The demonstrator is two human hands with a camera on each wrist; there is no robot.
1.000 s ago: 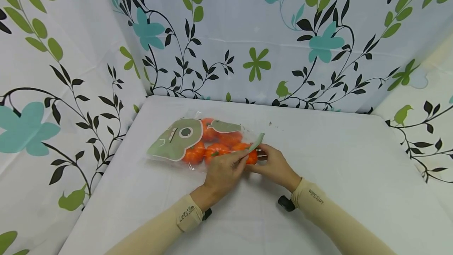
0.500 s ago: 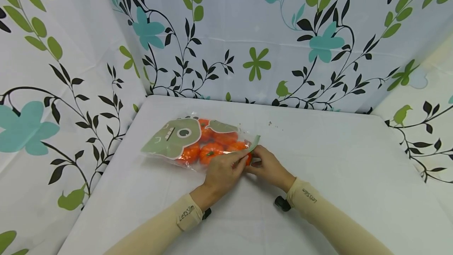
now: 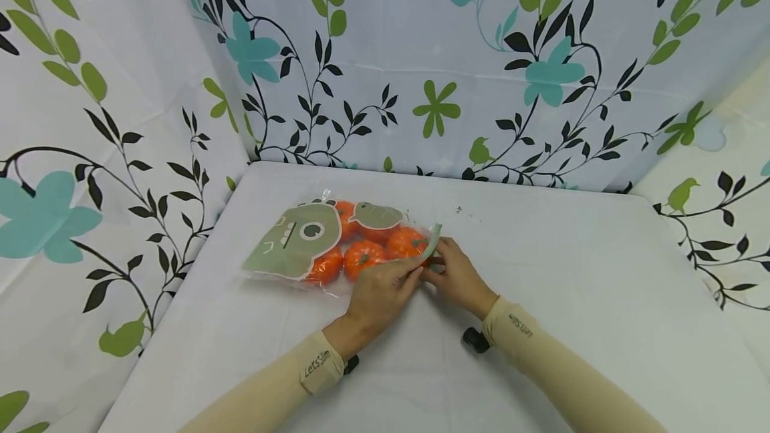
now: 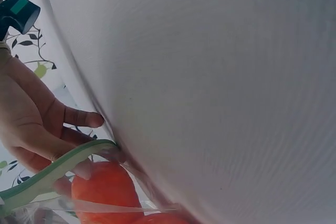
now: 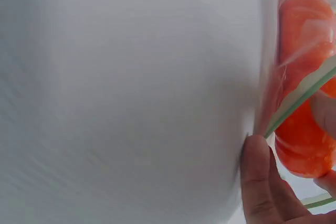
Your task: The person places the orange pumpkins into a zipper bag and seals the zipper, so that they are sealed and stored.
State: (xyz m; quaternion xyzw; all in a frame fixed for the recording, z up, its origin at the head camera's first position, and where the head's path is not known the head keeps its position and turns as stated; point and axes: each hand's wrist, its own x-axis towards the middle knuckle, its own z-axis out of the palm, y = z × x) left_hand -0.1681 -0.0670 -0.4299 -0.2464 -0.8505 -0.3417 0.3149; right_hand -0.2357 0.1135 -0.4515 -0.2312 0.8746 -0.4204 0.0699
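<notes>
A clear zip bag [image 3: 289, 239] with a green cartoon face lies tilted left of the table's middle, several small orange pumpkins [image 3: 363, 256] inside. My left hand [image 3: 381, 299] pinches the near side of its mouth, beside the green zip strip [image 3: 434, 242]; the left wrist view does not show this hand. At the mouth, my right hand [image 3: 460, 276] has its fingers reaching in. In the left wrist view, this right hand [image 4: 37, 114] touches the nearest pumpkin [image 4: 105, 192] with extended fingertips. The right wrist view shows a fingertip against that pumpkin [image 5: 302, 145].
The white-covered table [image 3: 571, 286] extends right of the bag. Tiny dark marks [image 3: 460, 210] lie beyond it. A patterned curtain [image 3: 385, 59] stands behind and at both sides. A small black device [image 3: 475, 339] hangs under the right wrist.
The pumpkin at the bag's mouth has moved left, further inside. The right hand has followed it slightly left, the bag has shifted a little left, and the left hand has stayed in place.
</notes>
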